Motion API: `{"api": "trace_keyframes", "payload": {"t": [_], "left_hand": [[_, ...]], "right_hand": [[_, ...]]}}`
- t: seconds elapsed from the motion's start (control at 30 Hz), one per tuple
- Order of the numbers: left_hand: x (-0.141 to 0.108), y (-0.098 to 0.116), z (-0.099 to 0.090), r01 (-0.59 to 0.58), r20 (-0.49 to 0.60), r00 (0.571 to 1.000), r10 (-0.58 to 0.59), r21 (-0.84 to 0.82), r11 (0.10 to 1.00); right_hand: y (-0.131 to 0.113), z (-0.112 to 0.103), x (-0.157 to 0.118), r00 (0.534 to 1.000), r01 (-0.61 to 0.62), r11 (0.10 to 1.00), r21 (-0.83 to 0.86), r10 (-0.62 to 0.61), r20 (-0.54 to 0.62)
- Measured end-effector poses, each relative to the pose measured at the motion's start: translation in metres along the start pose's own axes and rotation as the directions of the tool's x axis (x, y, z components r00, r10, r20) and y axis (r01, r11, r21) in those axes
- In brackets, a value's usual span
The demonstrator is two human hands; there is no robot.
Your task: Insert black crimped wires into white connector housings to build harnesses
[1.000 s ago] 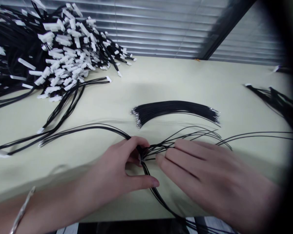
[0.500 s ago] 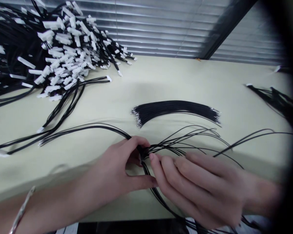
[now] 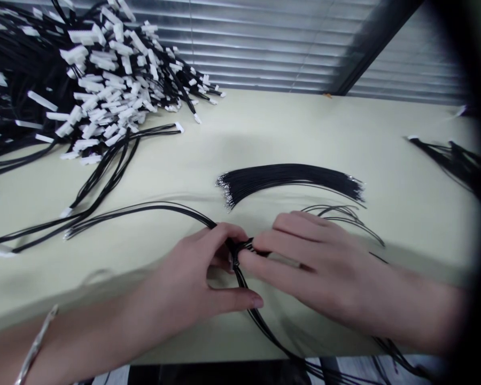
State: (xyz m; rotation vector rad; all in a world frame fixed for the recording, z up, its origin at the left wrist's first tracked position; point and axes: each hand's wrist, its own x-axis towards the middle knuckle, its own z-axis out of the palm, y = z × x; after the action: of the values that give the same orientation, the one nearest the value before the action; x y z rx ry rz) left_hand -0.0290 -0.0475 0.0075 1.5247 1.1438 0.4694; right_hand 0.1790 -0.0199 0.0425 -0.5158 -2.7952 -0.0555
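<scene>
A black wire harness (image 3: 206, 220) lies on the near side of the curved bundle (image 3: 292, 174) of loose black wires. It is many thin strands gathered at a small pale connector (image 3: 231, 261), below the curved bundle's left part. One branch arcs away to the left and ends in silvery tips; another runs down over the desk's near edge; a third passes under the right hand (image 3: 332, 267). Wire ends show past that hand, just on the near side of the curved bundle's right end.

The right hand's grip is drawn in around the strands beside the connector; its thumb is out of sight, so how tightly it holds cannot be told. The left hand (image 3: 192, 270) has its fingers curled round the gathered part, its thumb stretched out apart from them, by the downward branch. The right hand hides the middle of the third branch, and the left fingers cover part of the connector.

The pale desk (image 3: 296, 128) spreads beneath the curved bundle, with window blinds (image 3: 272, 43) beyond it. To its left and farther back is a heap of black cables (image 3: 98, 88) with white plugs. Looped cables (image 3: 114, 182) with white ends lie left of the curved bundle; a dark cable bunch (image 3: 460, 163) lies well to its right, partly lost in black shadow. Silvery tips edge both ends of the curved bundle itself.
</scene>
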Motion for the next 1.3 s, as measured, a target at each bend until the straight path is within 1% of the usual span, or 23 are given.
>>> {"api": "trace_keyframes", "payload": {"t": [0.07,0.13,0.2,0.33,0.5,0.6,0.73,0.8,0.97,1.1,1.2,1.3], "left_hand": [[0.000,0.001,-0.001,0.000,0.014,1.000,0.000,0.002,1.000],[0.001,0.002,-0.001,0.006,0.018,1.000,-0.006,0.013,1.000],[0.001,0.002,-0.001,0.008,0.009,1.000,-0.009,0.013,1.000],[0.001,0.003,0.000,0.010,-0.004,1.000,-0.010,-0.021,1.000],[0.001,0.005,0.000,0.019,-0.020,1.000,-0.020,-0.028,0.999],[0.001,0.004,0.001,0.019,-0.013,1.000,-0.019,-0.028,0.999],[0.001,0.003,0.001,0.023,0.003,1.000,-0.023,-0.029,0.999],[0.001,0.003,0.001,0.034,-0.001,0.999,-0.034,-0.019,0.999],[0.001,0.004,0.001,0.028,-0.024,0.999,-0.028,-0.014,1.000],[0.001,0.003,0.002,0.025,-0.049,0.998,-0.026,-0.022,0.999],[0.001,0.002,0.001,0.033,-0.041,0.999,-0.033,-0.020,0.999],[0.001,0.002,0.000,0.032,-0.036,0.999,-0.033,-0.013,0.999]], "right_hand": [[-0.001,0.000,0.001,0.999,-0.049,0.995,0.084,0.047,0.023],[-0.001,0.001,0.001,0.997,-0.063,0.989,0.134,0.057,0.043],[-0.001,0.002,0.002,0.997,-0.055,0.989,0.135,0.046,0.065],[0.000,0.000,0.004,0.998,-0.003,0.993,0.118,-0.004,0.060],[0.003,-0.007,0.008,0.996,-0.013,0.983,0.185,-0.004,0.090],[0.004,-0.006,0.010,0.997,0.015,0.989,0.145,-0.026,0.074],[0.001,-0.005,0.011,0.998,0.064,0.998,0.027,-0.065,0.022],[-0.001,-0.006,0.011,0.996,0.083,0.997,-0.007,-0.082,0.022],[0.001,-0.011,0.010,0.996,0.076,0.997,0.014,-0.076,0.051],[0.005,-0.013,0.008,0.993,0.098,0.995,0.030,-0.100,0.061],[0.007,-0.014,0.007,0.993,0.104,0.994,0.023,-0.106,0.057],[0.008,-0.013,0.006,0.995,0.088,0.994,0.065,-0.090,0.043]]}}
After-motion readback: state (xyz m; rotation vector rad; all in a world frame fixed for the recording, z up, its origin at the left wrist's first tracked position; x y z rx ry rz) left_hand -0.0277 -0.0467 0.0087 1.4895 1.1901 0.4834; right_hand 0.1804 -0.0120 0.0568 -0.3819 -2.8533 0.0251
